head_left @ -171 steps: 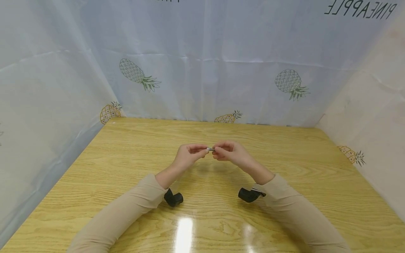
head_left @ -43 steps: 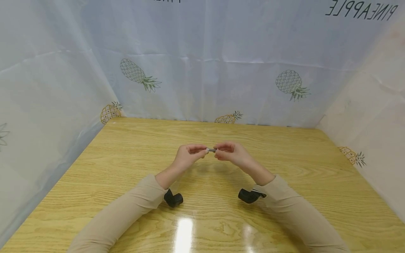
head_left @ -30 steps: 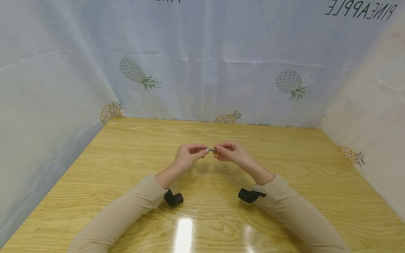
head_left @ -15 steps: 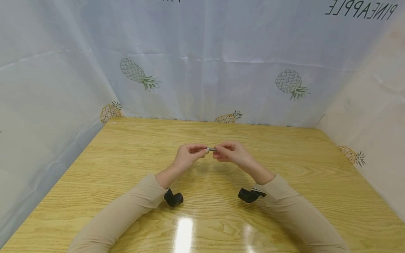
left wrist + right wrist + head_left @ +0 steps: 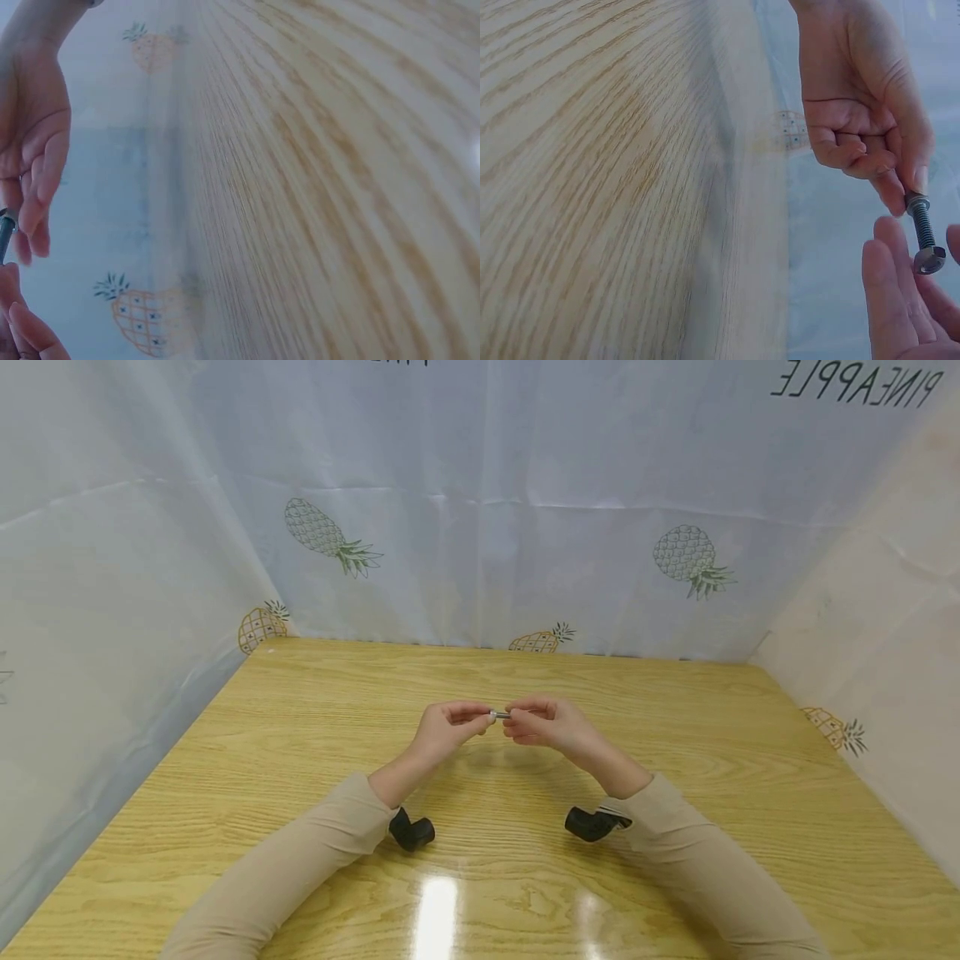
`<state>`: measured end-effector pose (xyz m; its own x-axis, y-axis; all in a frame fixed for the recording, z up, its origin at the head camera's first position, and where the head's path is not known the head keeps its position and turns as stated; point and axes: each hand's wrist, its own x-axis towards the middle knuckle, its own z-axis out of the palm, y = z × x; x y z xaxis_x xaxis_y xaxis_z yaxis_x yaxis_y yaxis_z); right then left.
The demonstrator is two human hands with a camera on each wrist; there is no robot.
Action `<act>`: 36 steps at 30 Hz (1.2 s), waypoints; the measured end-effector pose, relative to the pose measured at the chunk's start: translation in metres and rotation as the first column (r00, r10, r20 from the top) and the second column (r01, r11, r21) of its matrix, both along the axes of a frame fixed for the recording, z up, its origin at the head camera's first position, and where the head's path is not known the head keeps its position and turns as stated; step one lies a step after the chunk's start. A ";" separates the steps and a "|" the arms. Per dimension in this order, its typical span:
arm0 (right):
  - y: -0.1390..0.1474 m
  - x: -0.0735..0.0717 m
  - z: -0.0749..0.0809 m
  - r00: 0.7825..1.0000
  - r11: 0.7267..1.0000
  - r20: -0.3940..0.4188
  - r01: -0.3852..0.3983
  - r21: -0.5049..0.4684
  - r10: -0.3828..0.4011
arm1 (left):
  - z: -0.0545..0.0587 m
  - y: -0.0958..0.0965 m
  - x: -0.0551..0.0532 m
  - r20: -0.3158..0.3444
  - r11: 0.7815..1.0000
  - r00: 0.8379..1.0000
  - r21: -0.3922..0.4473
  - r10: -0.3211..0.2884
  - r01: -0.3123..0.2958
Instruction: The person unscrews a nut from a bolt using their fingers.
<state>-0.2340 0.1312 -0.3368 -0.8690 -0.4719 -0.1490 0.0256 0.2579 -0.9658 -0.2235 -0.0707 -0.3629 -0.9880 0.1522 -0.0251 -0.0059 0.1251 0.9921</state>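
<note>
Between the two hands, above the table, a small metal bolt [image 5: 502, 715] lies roughly level. My left hand [image 5: 441, 731] pinches its left end with thumb and fingertips. My right hand [image 5: 558, 727] has thumb and fingertips about the other end. The right wrist view shows the bolt's threaded shank [image 5: 924, 229] clearly: a collar-like end sits at the left fingertips, and a shiny hexagonal end [image 5: 930, 260] lies between the right thumb and fingers, the thumb cut off by the frame. In the left wrist view the bolt [image 5: 6, 234] is mostly cropped at the edge.
Both hands are over a wood-grain table [image 5: 480, 893]. Pale cloth [image 5: 480, 568] printed with pineapples hangs behind it and along both sides. Black curved pieces stick out from the left sleeve [image 5: 300, 852] and the right sleeve [image 5: 697, 852].
The left hand stays in place on the bolt. The right thumb and fingertips shift slightly back and forth around the bolt's right end, so the visible length of shank varies.
</note>
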 end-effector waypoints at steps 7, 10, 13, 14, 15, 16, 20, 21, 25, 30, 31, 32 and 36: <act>0.000 0.000 -0.001 1.000 1.000 -0.010 -0.001 -0.015 0.001 | 0.001 0.000 0.001 0.006 1.000 1.000 0.011 -0.004 0.004; 0.001 0.000 -0.001 1.000 1.000 -0.026 -0.007 -0.004 0.007 | 0.001 0.000 0.001 0.007 1.000 1.000 0.009 0.000 0.000; 0.002 0.000 -0.001 0.999 1.000 -0.029 -0.021 0.008 0.021 | 0.000 0.000 0.001 0.007 1.000 1.000 0.009 -0.004 0.004; 0.002 0.000 -0.001 0.999 1.000 -0.023 -0.024 0.011 0.024 | 0.000 -0.001 0.001 0.003 1.000 1.000 0.009 -0.006 0.006; 0.001 0.000 0.000 1.000 1.000 -0.016 -0.025 0.013 0.025 | -0.001 -0.001 0.001 0.004 1.000 1.000 0.013 -0.008 0.008; 0.001 0.000 0.000 1.000 1.000 -0.008 -0.023 0.013 0.023 | -0.001 -0.001 0.000 0.000 1.000 1.000 0.011 -0.011 0.011; -0.001 0.000 0.002 1.000 1.000 0.004 -0.026 -0.002 0.026 | -0.001 -0.001 0.000 -0.011 1.000 1.000 0.008 -0.017 0.017; -0.001 0.001 0.002 1.000 1.000 0.003 -0.025 -0.009 0.025 | -0.001 -0.001 0.000 -0.009 1.000 1.000 0.008 -0.015 0.015; -0.001 0.002 0.002 0.999 1.000 -0.022 -0.028 -0.013 0.028 | -0.001 -0.001 0.000 -0.001 1.000 1.000 0.005 -0.010 0.010; 0.000 0.001 0.002 1.000 1.000 -0.017 -0.021 -0.005 0.021 | -0.001 -0.001 0.000 0.004 1.000 1.000 0.010 -0.006 0.006; 0.000 0.001 0.002 1.000 1.000 -0.010 -0.018 -0.009 0.018 | -0.001 -0.001 0.001 0.005 1.000 1.000 0.011 -0.005 0.005; 0.000 0.001 0.002 1.000 1.000 -0.005 -0.018 -0.009 0.018 | -0.001 -0.001 0.001 0.004 1.000 1.000 0.012 -0.007 0.007; -0.001 0.000 0.001 1.000 1.000 0.009 -0.014 -0.016 0.014 | 0.000 0.000 0.001 0.008 1.000 1.000 0.017 -0.005 0.005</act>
